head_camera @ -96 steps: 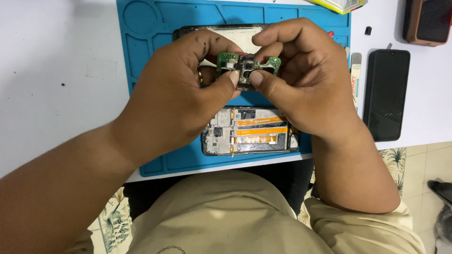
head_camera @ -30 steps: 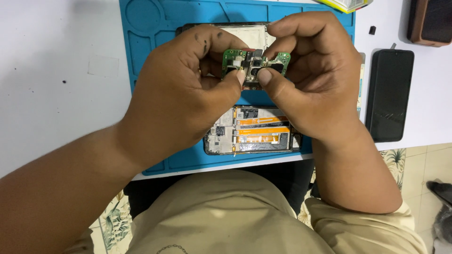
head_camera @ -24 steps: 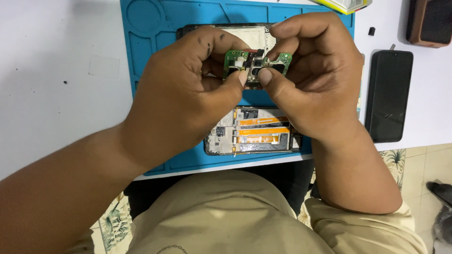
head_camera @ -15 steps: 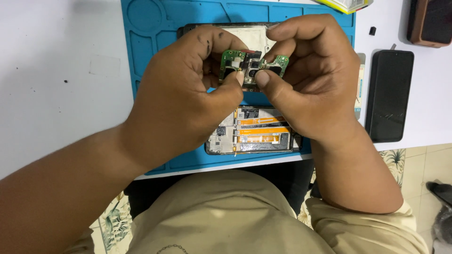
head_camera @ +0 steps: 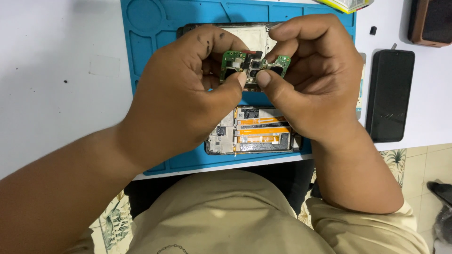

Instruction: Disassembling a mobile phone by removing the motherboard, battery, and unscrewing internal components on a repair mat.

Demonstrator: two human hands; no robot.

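Green phone circuit board (head_camera: 254,68), pinched between both hands above the opened phone chassis (head_camera: 254,129) on the blue repair mat (head_camera: 150,47). Barely shifted from a second ago, just tilted a touch. Left hand (head_camera: 188,99) and right hand (head_camera: 315,80) both pressing thumbs onto its middle, so still fiddling with the camera part, nothing freed yet. Black phone (head_camera: 390,94) off to the right.

opened phone (head_camera: 254,134) middle hidden under both hands, circuit board (head_camera: 254,68) partly covered by thumbs, brown case (head_camera: 431,21) cut off at top edge
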